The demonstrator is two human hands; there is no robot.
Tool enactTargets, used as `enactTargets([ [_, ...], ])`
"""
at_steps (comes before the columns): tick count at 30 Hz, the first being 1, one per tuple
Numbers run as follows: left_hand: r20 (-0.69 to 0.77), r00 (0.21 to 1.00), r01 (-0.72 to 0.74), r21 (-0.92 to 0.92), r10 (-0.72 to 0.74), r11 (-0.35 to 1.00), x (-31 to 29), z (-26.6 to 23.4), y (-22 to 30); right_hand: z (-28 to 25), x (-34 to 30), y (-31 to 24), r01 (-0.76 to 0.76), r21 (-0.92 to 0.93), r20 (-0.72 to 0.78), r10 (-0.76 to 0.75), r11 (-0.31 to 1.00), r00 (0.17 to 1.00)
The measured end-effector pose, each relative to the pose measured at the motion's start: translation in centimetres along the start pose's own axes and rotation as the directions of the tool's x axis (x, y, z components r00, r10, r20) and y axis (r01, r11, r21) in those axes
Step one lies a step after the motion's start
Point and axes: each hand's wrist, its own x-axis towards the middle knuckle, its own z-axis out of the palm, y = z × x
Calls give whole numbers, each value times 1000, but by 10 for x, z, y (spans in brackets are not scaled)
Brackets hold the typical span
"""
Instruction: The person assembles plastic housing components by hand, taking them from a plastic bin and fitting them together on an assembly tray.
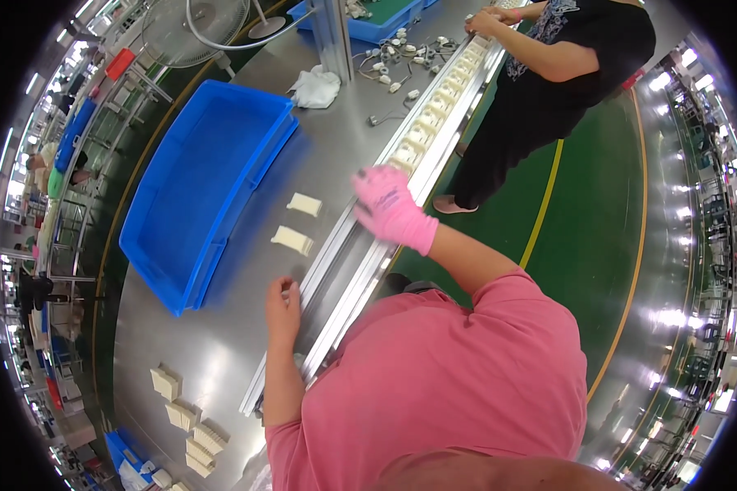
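Observation:
My right hand, in a pink glove, is over the metal rail track at the near end of a row of cream plastic housings. Its thumb and fingers are apart and slightly blurred, with nothing visible between them. Whether its fingertips touch the nearest housing is hidden. My bare left hand is beside the track's left edge, fingers curled in; anything inside them is too small to make out. Just beyond it, two cream plastic pieces lie apart on the steel table.
A large blue bin stands on the left. Several cream ribbed pieces lie at the near left. White connectors with grey wires are scattered at the far side, near a white cloth. A co-worker works at the track's far end.

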Motion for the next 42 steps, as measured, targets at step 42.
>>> enactTargets([
  [42,-899,97,926,-76,-426,370,-589,59,52,51,-322,-387,-709,663,432,-896,240,100],
])
